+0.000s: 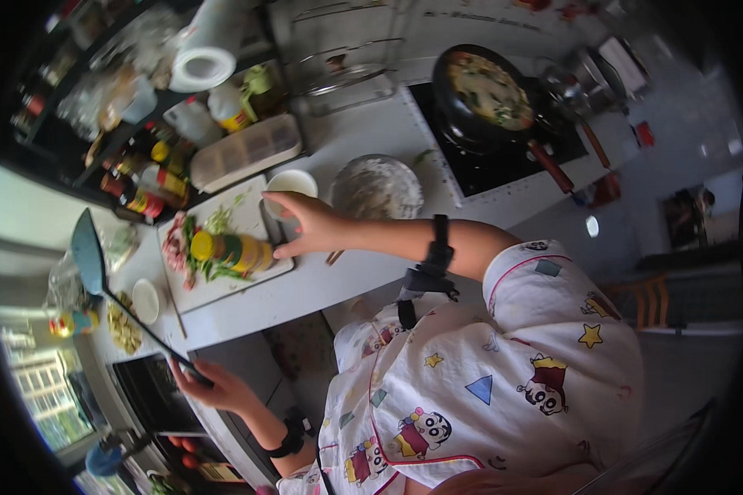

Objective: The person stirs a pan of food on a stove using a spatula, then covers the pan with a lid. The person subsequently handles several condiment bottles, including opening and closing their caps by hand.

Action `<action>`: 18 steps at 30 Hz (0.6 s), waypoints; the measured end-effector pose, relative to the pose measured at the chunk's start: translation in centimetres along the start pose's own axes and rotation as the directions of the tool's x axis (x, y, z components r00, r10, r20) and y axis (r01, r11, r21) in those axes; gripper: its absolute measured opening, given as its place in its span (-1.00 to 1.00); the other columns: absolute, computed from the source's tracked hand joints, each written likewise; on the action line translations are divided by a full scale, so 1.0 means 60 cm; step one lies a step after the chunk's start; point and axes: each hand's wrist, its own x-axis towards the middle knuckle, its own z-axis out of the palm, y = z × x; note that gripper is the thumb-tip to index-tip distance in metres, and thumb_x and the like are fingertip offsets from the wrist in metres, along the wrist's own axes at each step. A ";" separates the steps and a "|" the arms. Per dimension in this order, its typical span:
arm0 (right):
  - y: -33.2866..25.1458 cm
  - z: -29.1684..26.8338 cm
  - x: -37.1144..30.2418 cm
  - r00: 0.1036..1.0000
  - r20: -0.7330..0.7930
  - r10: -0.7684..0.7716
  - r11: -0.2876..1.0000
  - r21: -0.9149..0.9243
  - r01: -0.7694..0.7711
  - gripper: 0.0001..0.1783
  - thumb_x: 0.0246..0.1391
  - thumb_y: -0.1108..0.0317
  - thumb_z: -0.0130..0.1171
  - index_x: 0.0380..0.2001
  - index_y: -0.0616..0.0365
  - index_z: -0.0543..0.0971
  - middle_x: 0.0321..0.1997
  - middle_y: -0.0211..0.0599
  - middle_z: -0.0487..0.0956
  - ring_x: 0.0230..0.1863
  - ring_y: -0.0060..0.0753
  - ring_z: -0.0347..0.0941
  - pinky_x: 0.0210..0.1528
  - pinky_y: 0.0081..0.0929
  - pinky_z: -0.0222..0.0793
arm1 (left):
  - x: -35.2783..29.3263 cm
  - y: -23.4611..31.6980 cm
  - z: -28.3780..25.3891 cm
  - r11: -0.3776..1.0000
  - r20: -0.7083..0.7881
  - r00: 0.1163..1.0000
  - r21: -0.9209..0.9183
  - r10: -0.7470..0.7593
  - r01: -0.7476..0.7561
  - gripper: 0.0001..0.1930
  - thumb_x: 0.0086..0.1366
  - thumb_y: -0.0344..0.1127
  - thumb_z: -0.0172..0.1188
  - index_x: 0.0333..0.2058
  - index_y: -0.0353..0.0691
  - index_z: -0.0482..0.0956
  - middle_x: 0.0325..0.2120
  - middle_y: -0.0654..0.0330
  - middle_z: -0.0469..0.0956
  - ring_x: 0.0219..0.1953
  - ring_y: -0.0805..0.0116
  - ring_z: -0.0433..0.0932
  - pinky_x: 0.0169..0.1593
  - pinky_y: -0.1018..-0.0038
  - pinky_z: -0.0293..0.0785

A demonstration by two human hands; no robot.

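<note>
Left hand (216, 388) has its fingers wrapped around the handle of a spatula (89, 257), a dark one with a broad, flat, slightly glossy blade and a thin straight shaft. It's held out over the near end of the counter, blade well up and away from the fist, forearm bent in front of the body.

Right arm reaches out across the counter, a black strap on the forearm. The right hand (309, 227) is spread, thumb and fingers well apart, not clenched on anything. A fingertip overlaps the end of the yellow-capped bottle (233, 252), but I can't tell if it's really touching. That bottle is smooth, round-sided, with a yellow and green label, and it's at the white cutting board (260, 272), right beside chopped greens (219, 219) and pinkish raw-looking bits (174, 247).

Just past the hand there's a smooth white bowl (293, 181), then a wide metal bowl (377, 188) smeared with pale, pasty residue. Farther off, a round dark pan (487, 92) holds lumpy, pale food flecked with green.
</note>
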 end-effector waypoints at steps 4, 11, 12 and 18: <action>-0.040 -0.241 -0.177 0.944 -0.329 -0.023 0.999 0.019 0.031 -0.52 0.05 0.33 0.38 0.04 0.20 0.53 -0.03 -0.25 0.60 -0.14 -0.51 0.57 -0.28 -0.62 0.55 | -0.025 0.067 0.069 0.949 -0.118 0.972 -0.222 0.203 -0.226 -0.66 0.37 -0.44 0.14 0.09 -0.41 0.44 -0.56 0.31 0.37 -0.63 0.54 0.27 -0.58 0.62 0.22; 0.040 -0.635 -0.577 0.468 -0.873 0.135 0.809 -0.176 -0.560 -0.70 0.17 0.28 0.27 -0.07 0.15 0.59 -0.09 -0.30 0.64 -0.10 -0.48 0.55 -0.16 -0.51 0.47 | -0.128 0.369 0.219 0.792 0.430 0.668 -0.389 0.608 -0.470 -0.68 0.22 -0.54 0.19 -0.03 -0.41 0.58 -0.39 -0.11 0.63 -0.52 0.08 0.57 -0.41 0.35 0.49; 0.066 -0.671 -0.618 0.425 -0.868 0.255 0.807 -0.051 -0.588 -0.71 0.21 0.28 0.24 -0.04 0.13 0.57 -0.02 -0.36 0.63 -0.02 -0.45 0.53 -0.07 -0.49 0.45 | -0.152 0.413 0.260 0.813 0.508 0.640 -0.436 0.577 -0.387 -0.65 0.22 -0.57 0.17 0.01 -0.40 0.57 -0.36 -0.09 0.65 -0.47 0.09 0.61 -0.34 0.37 0.52; 0.205 -0.717 -0.662 0.657 -0.123 0.744 0.425 0.846 -0.323 -0.45 0.27 -0.08 0.05 0.20 -0.04 0.39 0.02 -0.26 0.56 -0.09 -0.31 0.54 -0.21 -0.21 0.56 | -0.283 0.690 0.469 0.887 0.807 0.394 -0.319 0.439 -0.334 -0.71 0.26 -0.47 0.19 -0.04 -0.29 0.62 -0.57 -0.07 0.58 -0.56 0.10 0.61 -0.41 0.43 0.49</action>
